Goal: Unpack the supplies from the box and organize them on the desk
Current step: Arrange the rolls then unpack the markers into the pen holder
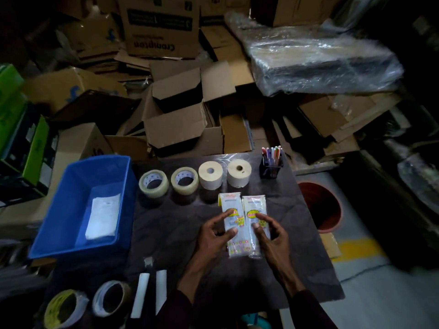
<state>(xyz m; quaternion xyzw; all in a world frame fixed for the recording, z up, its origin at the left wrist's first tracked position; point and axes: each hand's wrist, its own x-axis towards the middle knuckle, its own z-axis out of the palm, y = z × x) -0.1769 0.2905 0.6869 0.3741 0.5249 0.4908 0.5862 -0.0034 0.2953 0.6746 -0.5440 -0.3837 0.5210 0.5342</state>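
Note:
Two clear printed packets lie side by side on the dark desk (180,224). My left hand (215,236) touches the left packet (231,205) with its fingertips. The fingertips of my right hand (270,236) rest on the right packet (255,204). A blue bin (59,210) at the left holds one white packet (103,216). Behind the packets stand two clear tape rolls (154,183) (184,180), two paper rolls (210,175) (239,173) and a black pen holder (271,166) with several pens.
Near the desk's front left lie two more tape rolls (65,309) (111,298) and two white strips (140,295) (161,290). Open cardboard boxes (183,119) pile up behind the desk. A red bucket (323,207) stands on the floor at the right.

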